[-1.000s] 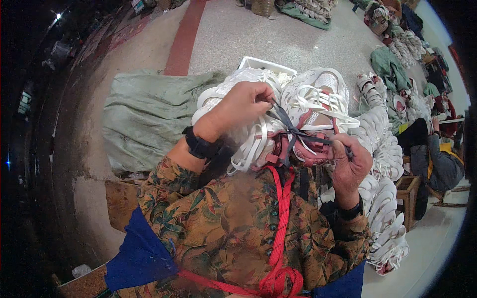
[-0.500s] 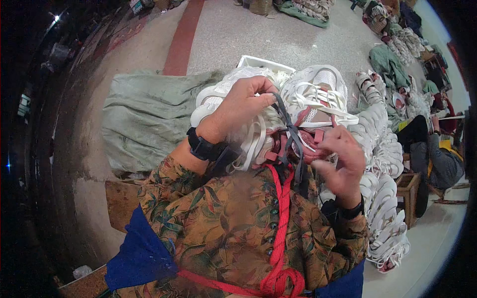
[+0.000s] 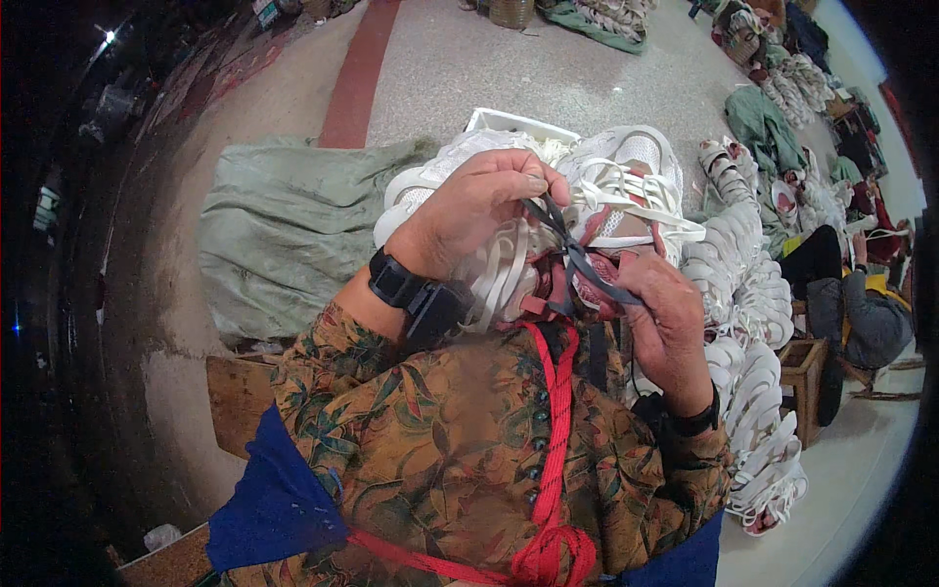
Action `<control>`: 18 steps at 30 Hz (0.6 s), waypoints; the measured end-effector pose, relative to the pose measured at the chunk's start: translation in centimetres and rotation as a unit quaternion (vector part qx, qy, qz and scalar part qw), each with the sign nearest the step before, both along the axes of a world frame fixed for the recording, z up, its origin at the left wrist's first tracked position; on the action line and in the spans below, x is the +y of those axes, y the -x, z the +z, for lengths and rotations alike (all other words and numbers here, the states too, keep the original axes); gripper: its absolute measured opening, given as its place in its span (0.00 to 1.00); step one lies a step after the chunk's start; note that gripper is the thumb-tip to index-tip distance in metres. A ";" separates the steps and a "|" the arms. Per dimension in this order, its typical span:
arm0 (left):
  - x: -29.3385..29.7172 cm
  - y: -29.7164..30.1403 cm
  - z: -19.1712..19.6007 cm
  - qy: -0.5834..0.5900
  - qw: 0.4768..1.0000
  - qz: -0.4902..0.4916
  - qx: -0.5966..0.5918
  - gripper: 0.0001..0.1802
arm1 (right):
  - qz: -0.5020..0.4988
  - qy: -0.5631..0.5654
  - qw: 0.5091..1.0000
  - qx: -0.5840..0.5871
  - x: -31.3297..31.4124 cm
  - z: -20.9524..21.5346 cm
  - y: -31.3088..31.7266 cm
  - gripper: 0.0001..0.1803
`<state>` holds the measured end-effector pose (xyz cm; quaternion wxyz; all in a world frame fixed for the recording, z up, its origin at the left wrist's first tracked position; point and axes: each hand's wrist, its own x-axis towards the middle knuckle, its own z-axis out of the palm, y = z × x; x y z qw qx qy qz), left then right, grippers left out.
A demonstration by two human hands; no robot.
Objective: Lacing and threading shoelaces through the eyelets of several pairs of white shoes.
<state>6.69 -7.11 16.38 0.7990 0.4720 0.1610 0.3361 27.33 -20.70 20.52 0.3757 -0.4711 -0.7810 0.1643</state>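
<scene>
My left hand (image 3: 479, 196) pinches one end of a dark grey strip (image 3: 579, 259) between thumb and fingers. In my right hand (image 3: 669, 305) the strip's other end is gripped, and the strip is drawn out between both hands with a knot at its middle. It lies across a pair of white shoes with pink linings: the right shoe (image 3: 641, 176) shows its white laces, and the left shoe (image 3: 411, 191) is partly covered by my left hand. A red cord (image 3: 555, 430) hangs down my patterned top, knotted low.
A white box (image 3: 528, 124) stands beyond the shoes. Green-grey cloth (image 3: 293, 245) is spread at the left, above a wooden board (image 3: 233, 406). Stacked white shoes (image 3: 748, 382) line the right side, near a wooden stool (image 3: 804, 367) and another person (image 3: 871, 318). More shoes (image 3: 611, 18) lie far off.
My right hand has taken hold of the strip's loose end, which was hanging down, and now pulls it out to the right. My left hand keeps its pinch, nearly in place.
</scene>
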 end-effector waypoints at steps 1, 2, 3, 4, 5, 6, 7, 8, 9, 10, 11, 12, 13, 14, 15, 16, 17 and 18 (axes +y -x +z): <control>0.1 -0.1 0.0 -0.004 0.999 -0.015 -0.027 0.07 | 0.016 0.007 1.000 0.008 0.0 0.0 -0.2 0.05; 0.0 -0.1 0.2 -0.004 0.999 -0.015 -0.028 0.07 | 0.016 0.007 1.000 0.008 0.1 -0.1 -0.4 0.05; -0.3 -0.2 0.7 0.021 0.999 -0.018 -0.047 0.08 | 0.007 -0.002 0.998 0.056 0.1 -0.4 -0.5 0.03; -0.4 -0.3 0.9 0.045 0.997 -0.022 -0.066 0.09 | -0.003 -0.012 0.995 0.103 0.0 -0.5 -0.5 0.02; -0.5 -0.5 0.7 0.046 0.997 -0.022 -0.066 0.09 | -0.003 -0.011 0.995 0.104 0.0 -0.6 -0.5 0.02; -0.6 -0.6 0.6 0.070 0.992 -0.041 -0.091 0.10 | 0.002 -0.014 0.987 0.162 0.0 -0.6 -0.3 0.04; -0.7 -0.7 0.5 0.095 0.987 -0.061 -0.117 0.11 | 0.008 -0.017 0.975 0.220 0.1 -0.6 -0.1 0.06; -0.9 -0.7 0.7 0.094 0.987 -0.058 -0.116 0.11 | 0.010 -0.017 0.975 0.221 0.1 -0.6 0.1 0.06; -1.0 -1.0 0.8 0.096 0.989 -0.041 -0.101 0.11 | 0.049 0.019 0.961 0.270 0.1 -0.7 0.2 0.09; -1.1 -1.2 0.8 0.098 0.991 -0.023 -0.086 0.11 | 0.087 0.055 0.942 0.318 0.0 -0.8 0.1 0.11; -1.1 -1.3 0.9 0.099 0.991 -0.025 -0.086 0.11 | 0.085 0.054 0.943 0.318 -0.4 -1.1 -0.1 0.11; -1.2 -1.3 0.9 0.082 0.994 -0.013 -0.065 0.11 | 0.050 0.110 0.946 0.301 -1.2 -1.5 -0.5 0.13; -1.2 -1.3 1.0 0.066 0.997 0.000 -0.043 0.10 | 0.014 0.166 0.945 0.283 -1.6 -1.7 -0.7 0.14; -1.3 -1.4 0.9 0.066 0.997 0.000 -0.043 0.10 | 0.015 0.166 0.944 0.283 -1.7 -1.7 -0.7 0.14; -1.3 -1.4 0.8 0.045 0.999 0.004 -0.008 0.10 | -0.005 0.136 0.958 0.253 -1.8 -1.5 -0.6 0.14; -1.3 -1.4 0.8 0.024 0.999 0.008 0.027 0.10 | -0.026 0.105 0.969 0.223 -1.9 -1.2 -0.5 0.14; -1.3 -1.5 0.7 0.024 0.999 0.007 0.027 0.10 | -0.026 0.105 0.969 0.223 -2.2 -1.0 -0.6 0.14; -1.3 -1.6 0.5 -0.003 0.999 0.016 0.048 0.10 | -0.043 0.107 0.980 0.160 -2.5 -1.0 -0.8 0.13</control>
